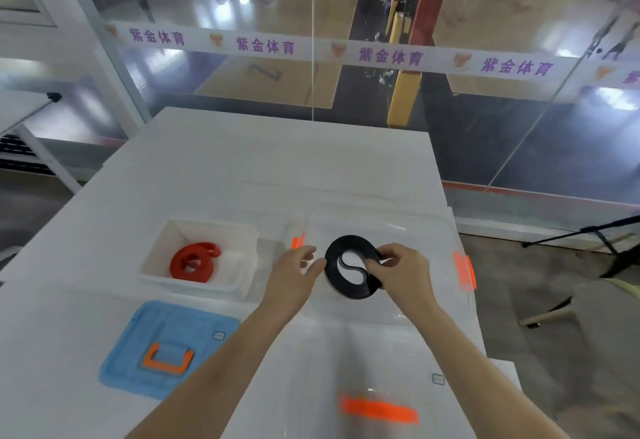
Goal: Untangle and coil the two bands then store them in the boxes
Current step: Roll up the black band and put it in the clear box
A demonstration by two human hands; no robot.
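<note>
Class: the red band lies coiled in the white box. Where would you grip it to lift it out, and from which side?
Probably from above, since the white box walls block the sides. Pinch across the red band coil's wide, stacked left part, fingers inside and outside the ring, so the turns stay together; its small upper-right loop looks looser.

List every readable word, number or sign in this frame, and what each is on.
"紫金体育": purple, repeated along the white strip on the glass wall.
"Z"-like mark: on the court floor beyond the glass; could be a number.
Small labels on the blue lid and clear lid: too small to read.
</note>
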